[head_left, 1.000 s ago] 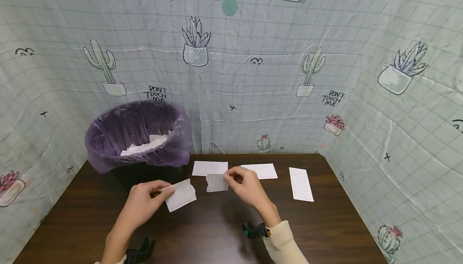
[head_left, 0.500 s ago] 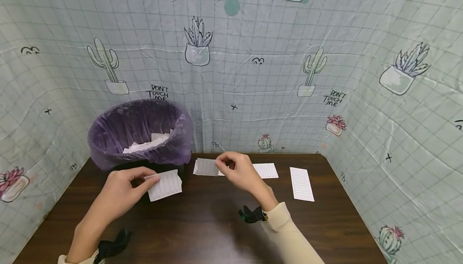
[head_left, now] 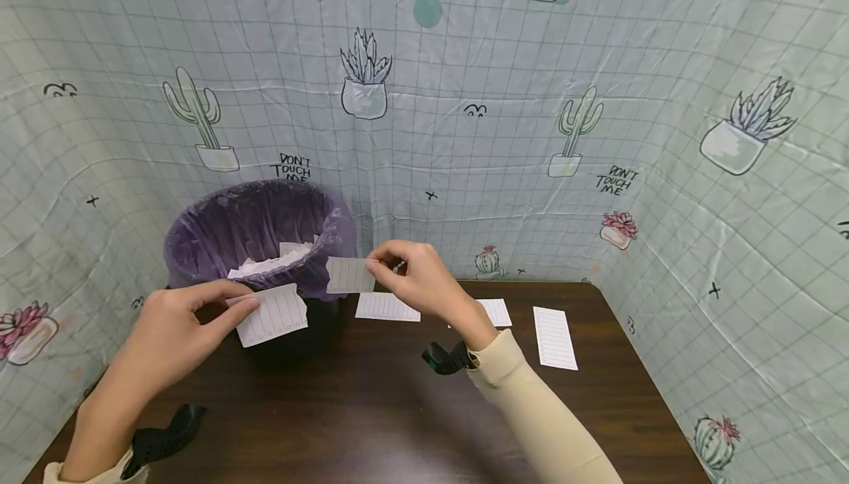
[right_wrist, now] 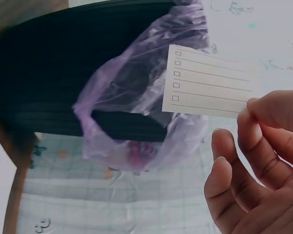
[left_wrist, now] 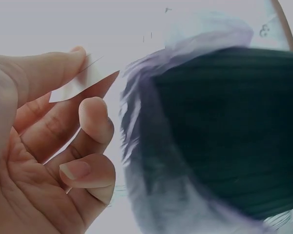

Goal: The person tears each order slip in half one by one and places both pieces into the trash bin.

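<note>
Left hand (head_left: 169,329) and right hand (head_left: 418,274) farther left, each with pinched slip (head_left: 275,318), brown table (head_left: 398,418) beneath, curtain (head_left: 458,152) behind.

"DON'T TOUCH ME" lettering (head_left: 294,169), appearing twice, on cactus-print backdrop (head_left: 458,156)

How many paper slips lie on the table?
3 on the table: a left slip near the bin, a partly hidden middle slip, a right slip. More may be hidden.

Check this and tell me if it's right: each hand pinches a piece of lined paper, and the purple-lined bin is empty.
The purple-lined bin is not empty: the head view shows white paper inside it. The rest holds: the left hand pinches one lined piece, the right hand another piece.
</note>
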`<state>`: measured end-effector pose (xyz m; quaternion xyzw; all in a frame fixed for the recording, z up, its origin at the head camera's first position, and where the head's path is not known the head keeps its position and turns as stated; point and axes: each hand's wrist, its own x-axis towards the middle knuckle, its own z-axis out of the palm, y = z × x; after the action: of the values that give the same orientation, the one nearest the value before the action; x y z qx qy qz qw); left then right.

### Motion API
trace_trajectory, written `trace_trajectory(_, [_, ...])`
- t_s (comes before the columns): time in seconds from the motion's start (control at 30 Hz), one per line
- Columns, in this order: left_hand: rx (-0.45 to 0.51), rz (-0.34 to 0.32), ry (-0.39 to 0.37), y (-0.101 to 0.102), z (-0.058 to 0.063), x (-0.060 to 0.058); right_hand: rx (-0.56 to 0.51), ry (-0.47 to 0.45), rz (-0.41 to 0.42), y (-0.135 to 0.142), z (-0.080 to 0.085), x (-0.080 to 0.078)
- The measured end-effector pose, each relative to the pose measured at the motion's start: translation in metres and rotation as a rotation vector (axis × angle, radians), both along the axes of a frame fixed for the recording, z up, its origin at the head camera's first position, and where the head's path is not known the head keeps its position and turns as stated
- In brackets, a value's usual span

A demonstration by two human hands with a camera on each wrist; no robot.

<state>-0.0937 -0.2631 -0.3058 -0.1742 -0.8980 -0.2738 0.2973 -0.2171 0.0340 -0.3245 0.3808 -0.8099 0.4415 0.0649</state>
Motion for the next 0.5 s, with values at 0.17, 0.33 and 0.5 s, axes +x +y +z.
trace_trajectory(0.17, [0.008,0.002,0.055,-0.008,0.012,-0.001,-0.003,0.034,0.024,-0.013,0.016,-0.008])
trace_trajectory(0.33, [0.001,0.018,0.088,-0.014,0.023,-0.001,-0.006,0.036,0.020,-0.025,0.029,-0.017])
trace_trajectory(0.5, [-0.010,0.033,0.108,-0.020,0.033,-0.003,-0.001,0.002,0.025,-0.038,0.040,-0.021])
